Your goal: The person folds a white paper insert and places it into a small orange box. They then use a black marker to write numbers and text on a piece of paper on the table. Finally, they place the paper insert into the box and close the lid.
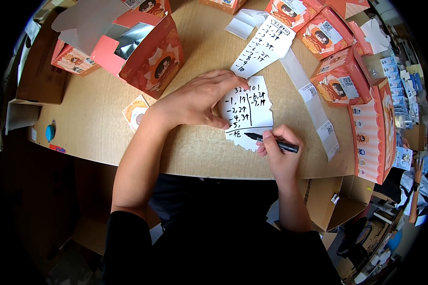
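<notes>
A torn white slip of paper (261, 114) with handwritten black lines lies on the table in front of me. My left hand (190, 99) rests over its left side, thumb and fingers spread, holding nothing and touching the edges of the slip. In my right hand (284, 161) is a black marker pen (287, 147), gripped between thumb and fingers. Its tip meets the lower part of the slip, beside the bottom line of writing. A second handwritten paper (259, 50) lies just beyond, its lower end close to my left fingertips.
An orange-red carton (152, 61) with raised flaps stands at the left. More printed cartons (340, 78) are grouped at the right, near a striped box (368, 133). A strip of white labels (314, 107) runs down the table. A small card (135, 111) lies by my left wrist.
</notes>
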### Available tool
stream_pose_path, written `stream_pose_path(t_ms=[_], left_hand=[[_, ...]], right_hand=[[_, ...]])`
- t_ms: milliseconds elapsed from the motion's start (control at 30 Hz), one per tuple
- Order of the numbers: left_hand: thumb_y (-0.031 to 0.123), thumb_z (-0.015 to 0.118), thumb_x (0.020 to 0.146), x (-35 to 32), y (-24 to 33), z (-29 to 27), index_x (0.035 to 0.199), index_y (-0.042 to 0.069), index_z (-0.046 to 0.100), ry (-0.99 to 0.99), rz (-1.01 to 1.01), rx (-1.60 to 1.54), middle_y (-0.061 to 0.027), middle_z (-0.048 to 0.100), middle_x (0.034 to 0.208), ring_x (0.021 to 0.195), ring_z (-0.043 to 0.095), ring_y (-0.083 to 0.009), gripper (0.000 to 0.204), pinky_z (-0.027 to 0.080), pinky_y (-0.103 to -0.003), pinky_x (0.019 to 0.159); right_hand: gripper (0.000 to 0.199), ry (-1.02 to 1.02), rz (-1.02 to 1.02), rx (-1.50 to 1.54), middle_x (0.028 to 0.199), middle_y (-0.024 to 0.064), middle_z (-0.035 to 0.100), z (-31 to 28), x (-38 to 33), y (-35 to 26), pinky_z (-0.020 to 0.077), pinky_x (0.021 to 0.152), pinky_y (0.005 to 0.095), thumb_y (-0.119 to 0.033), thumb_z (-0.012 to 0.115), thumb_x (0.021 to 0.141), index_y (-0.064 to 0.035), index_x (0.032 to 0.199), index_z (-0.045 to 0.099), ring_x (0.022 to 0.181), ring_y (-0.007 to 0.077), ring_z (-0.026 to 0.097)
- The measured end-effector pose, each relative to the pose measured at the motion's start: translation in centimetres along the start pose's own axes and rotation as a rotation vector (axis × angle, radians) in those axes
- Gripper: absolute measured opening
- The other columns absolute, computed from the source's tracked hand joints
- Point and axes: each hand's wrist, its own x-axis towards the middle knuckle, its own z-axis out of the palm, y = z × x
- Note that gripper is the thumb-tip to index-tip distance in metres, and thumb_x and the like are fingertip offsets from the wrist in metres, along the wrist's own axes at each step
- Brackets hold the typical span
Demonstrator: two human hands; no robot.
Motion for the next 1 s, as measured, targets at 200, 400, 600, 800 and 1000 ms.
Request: stream_pose_path(t_ms=[200, 400, 600, 800, 1000], left_hand=[[0.009, 0.101, 0.069, 0.0, -0.2, 0.1, 0.153, 0.010, 0.058, 0.002, 0.015, 0.008, -0.0105, 0.064, 0.157, 0.150, 0.054, -0.0388, 0.095, 0.044, -0.049, 0.127], [0.010, 0.101, 0.069, 0.0, -0.1, 0.0, 0.153, 0.011, 0.058, -0.004, -0.001, 0.005, -0.0104, 0.064, 0.157, 0.150, 0.054, -0.0381, 0.095, 0.044, -0.048, 0.127], [0.009, 0.101, 0.069, 0.0, -0.3, 0.0, 0.153, 0.011, 0.057, -0.008, 0.005, 0.000, -0.0105, 0.064, 0.158, 0.151, 0.053, -0.0385, 0.095, 0.043, -0.049, 0.128], [0.009, 0.101, 0.069, 0.1, -0.2, -0.1, 0.154, 0.011, 0.058, -0.018, 0.012, -0.022, -0.0103, 0.063, 0.159, 0.153, 0.051, -0.0389, 0.095, 0.042, -0.049, 0.129], [0.008, 0.101, 0.069, 0.1, -0.1, -0.1, 0.153, 0.011, 0.058, -0.020, -0.009, -0.033, -0.0101, 0.063, 0.160, 0.154, 0.050, -0.0387, 0.094, 0.042, -0.049, 0.130]], right_hand=[[0.024, -0.036, 0.012, 0.002, 0.079, 0.0099, 0.078, 0.1, 0.2, -0.2, 0.0580, 0.059, 0.0259, -0.003, 0.078, 0.105, 0.0011, 0.087, 0.064, 0.067, 0.0103, 0.074], [0.016, -0.040, 0.032, 0.076, 0.085, 0.0105, 0.080, 0.0, 0.3, -0.3, 0.0606, 0.063, 0.0268, -0.005, 0.079, 0.106, 0.0035, 0.095, 0.069, 0.070, 0.0111, 0.075], [0.014, -0.042, -0.029, 0.139, 0.093, 0.0104, 0.081, 0.3, 0.5, -0.4, 0.0643, 0.070, 0.0284, -0.004, 0.082, 0.104, 0.0057, 0.110, 0.074, 0.079, 0.0124, 0.078], [0.015, -0.036, 0.033, 0.094, 0.089, 0.0086, 0.080, 0.0, 0.2, -0.2, 0.0614, 0.067, 0.0252, -0.002, 0.086, 0.101, 0.0042, 0.108, 0.074, 0.076, 0.0102, 0.076], [0.013, -0.026, 0.013, 0.027, 0.080, 0.0046, 0.077, 0.4, 0.1, 0.8, 0.0561, 0.061, 0.0230, -0.002, 0.086, 0.101, 0.0020, 0.102, 0.073, 0.070, 0.0076, 0.074]])
